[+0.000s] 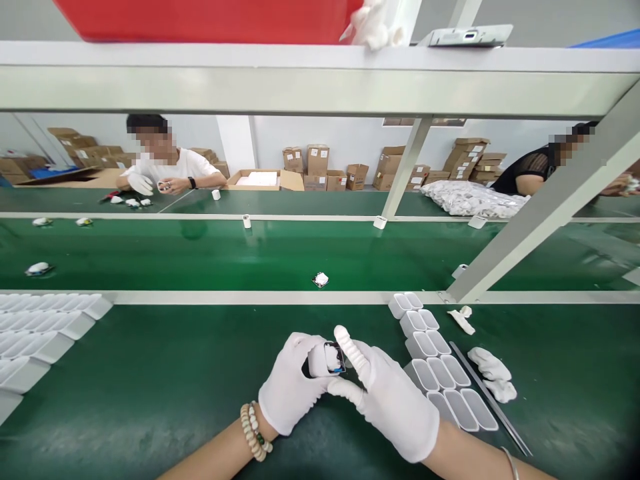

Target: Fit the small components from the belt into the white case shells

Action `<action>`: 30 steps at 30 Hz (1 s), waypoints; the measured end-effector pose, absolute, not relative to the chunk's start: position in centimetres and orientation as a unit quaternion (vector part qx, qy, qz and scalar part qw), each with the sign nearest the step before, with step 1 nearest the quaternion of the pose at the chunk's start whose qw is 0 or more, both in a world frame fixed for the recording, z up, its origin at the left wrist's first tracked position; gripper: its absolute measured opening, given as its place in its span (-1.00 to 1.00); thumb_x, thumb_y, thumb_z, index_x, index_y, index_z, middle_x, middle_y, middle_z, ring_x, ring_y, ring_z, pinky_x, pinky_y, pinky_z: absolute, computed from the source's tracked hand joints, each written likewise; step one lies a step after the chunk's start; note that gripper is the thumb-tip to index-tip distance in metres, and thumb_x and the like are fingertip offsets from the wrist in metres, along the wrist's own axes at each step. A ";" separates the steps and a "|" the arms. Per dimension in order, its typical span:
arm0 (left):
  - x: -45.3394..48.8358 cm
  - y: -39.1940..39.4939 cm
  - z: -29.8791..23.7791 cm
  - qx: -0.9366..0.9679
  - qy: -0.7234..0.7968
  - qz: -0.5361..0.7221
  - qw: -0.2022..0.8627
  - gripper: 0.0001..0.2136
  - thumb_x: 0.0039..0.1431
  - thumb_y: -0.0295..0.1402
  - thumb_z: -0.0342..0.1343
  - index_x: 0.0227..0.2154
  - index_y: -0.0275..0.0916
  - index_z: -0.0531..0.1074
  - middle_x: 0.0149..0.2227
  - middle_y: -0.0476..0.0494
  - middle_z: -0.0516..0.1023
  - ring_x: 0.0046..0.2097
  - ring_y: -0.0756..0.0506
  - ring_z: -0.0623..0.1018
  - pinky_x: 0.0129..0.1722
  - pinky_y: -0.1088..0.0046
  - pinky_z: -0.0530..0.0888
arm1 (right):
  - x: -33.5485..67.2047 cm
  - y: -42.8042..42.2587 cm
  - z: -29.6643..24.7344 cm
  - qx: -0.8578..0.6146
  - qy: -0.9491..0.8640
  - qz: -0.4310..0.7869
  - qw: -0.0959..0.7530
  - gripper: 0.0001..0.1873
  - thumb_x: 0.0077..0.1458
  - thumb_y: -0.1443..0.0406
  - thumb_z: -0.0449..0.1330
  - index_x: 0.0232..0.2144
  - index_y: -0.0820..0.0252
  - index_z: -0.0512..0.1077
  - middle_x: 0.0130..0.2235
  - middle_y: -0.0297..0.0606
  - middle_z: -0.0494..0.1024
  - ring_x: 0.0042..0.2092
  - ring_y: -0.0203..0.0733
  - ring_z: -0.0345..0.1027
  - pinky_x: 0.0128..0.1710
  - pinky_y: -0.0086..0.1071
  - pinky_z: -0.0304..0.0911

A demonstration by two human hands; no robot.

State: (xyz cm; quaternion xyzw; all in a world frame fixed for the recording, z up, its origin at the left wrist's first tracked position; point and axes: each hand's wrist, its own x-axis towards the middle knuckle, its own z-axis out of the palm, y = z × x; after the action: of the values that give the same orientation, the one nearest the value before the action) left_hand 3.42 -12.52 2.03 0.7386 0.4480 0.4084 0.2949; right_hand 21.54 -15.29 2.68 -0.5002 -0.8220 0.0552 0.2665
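Observation:
My gloved left hand (293, 383) is closed around a small white plastic housing (317, 361). At the housing's right end sits a circuit board with a white block (332, 357), partly inside it, with a dark edge and a bit of blue. My gloved right hand (387, 393) has its index finger above this board and its thumb below, gripping its end. The palm side of both hands is hidden. To the right of my right hand stand rows of white open housings (440, 373) on the green table (165, 387).
More white housings (45, 333) stand in rows at left. A loose board (321, 279) lies on the green belt (225, 257) ahead. A metal strip (490, 400) and white gloves (493, 373) lie at right. A slanted post (550, 200) and overhead shelf (300, 90) frame the bench; two people sit opposite.

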 end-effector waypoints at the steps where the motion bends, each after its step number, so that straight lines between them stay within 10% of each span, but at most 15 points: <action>1: 3.4 -12.5 2.0 0.731 0.452 0.415 0.298 -0.65 -0.06 -0.41 0.35 -0.15 -0.12 0.49 -0.20 -0.10 0.50 -0.19 -0.16 0.56 -0.14 0.20 0.59 | 21.4 -15.6 2.7 -0.489 -0.829 0.034 0.269 -0.28 0.28 0.13 0.04 0.35 0.16 -0.17 -0.17 -0.01 0.55 -0.37 0.02 0.46 -0.43 -0.13 0.42; 14: 3.3 -12.7 2.4 0.702 0.429 0.469 0.323 -0.71 -0.07 -0.46 0.33 -0.23 -0.12 0.49 -0.23 -0.05 0.48 -0.22 -0.12 0.54 -0.15 0.25 0.56 | 19.7 -16.4 3.3 -0.465 -0.858 0.119 0.183 0.09 0.04 0.27 0.30 0.38 0.06 -0.34 -0.05 -0.02 0.51 -0.31 0.04 0.45 -0.37 -0.12 0.42; 23: 2.2 -9.9 2.3 0.691 0.431 0.452 0.365 -0.63 -0.16 -0.42 0.33 -0.19 -0.16 0.50 -0.14 -0.13 0.50 -0.14 -0.18 0.55 -0.08 0.23 0.52 | 25.8 -9.3 10.8 -0.561 -0.784 0.215 0.152 -0.39 0.22 0.22 0.13 0.29 -0.07 0.16 -0.09 -0.19 0.50 -0.28 -0.14 0.46 -0.26 -0.26 0.40; 30: 5.9 -2.0 2.7 0.631 0.554 0.402 0.364 -0.65 -0.21 -0.39 0.36 -0.26 -0.24 0.50 -0.33 -0.06 0.60 -0.25 -0.16 0.62 -0.11 0.27 0.54 | 32.6 4.4 7.9 -0.575 -0.773 0.254 0.086 -0.40 0.05 0.44 0.29 0.16 0.21 0.34 0.03 -0.09 0.52 -0.07 -0.06 0.48 -0.06 -0.17 0.39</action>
State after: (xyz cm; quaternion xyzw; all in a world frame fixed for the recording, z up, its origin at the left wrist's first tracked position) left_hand 5.91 -2.03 2.74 0.6314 0.5540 0.4022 0.3643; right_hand 32.60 4.43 7.90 -0.5748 -0.7731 0.2541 0.0858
